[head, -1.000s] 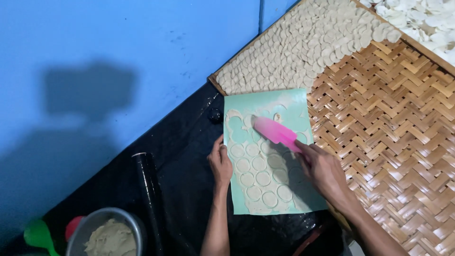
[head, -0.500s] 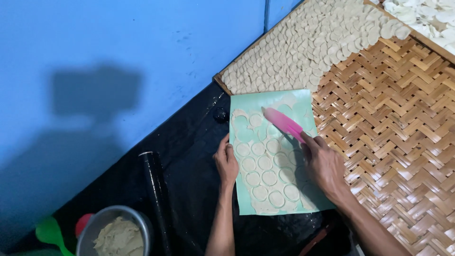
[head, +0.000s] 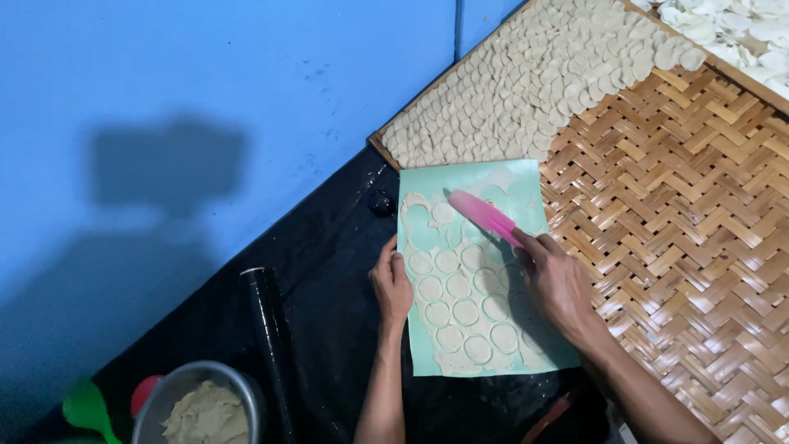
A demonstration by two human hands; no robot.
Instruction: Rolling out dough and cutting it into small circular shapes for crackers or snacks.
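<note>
Backdrop: blue wall (head: pixel 205 99), black plastic (head: pixel 329 329), woven bamboo tray (head: pixel 699 205).
Right hand (head: pixel 559 284): fingers wrapped round pink scraper (head: pixel 485 215).
Change: scraper blade further along green sheet (head: pixel 526 177) than before.
Left hand (head: pixel 393 284): flat, pinning sheet's left edge.
Left of grip: steel bowl (head: pixel 201 407).

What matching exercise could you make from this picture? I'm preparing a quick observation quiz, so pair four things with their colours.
Things:
1. scraper
2. sheet
3. rolling pin
4. woven tray

Colours:
A. black
B. tan
C. pink
D. pale green

Pairs: 1-C, 2-D, 3-A, 4-B. The right hand holds the scraper; the left hand rests at the sheet's edge.
</note>
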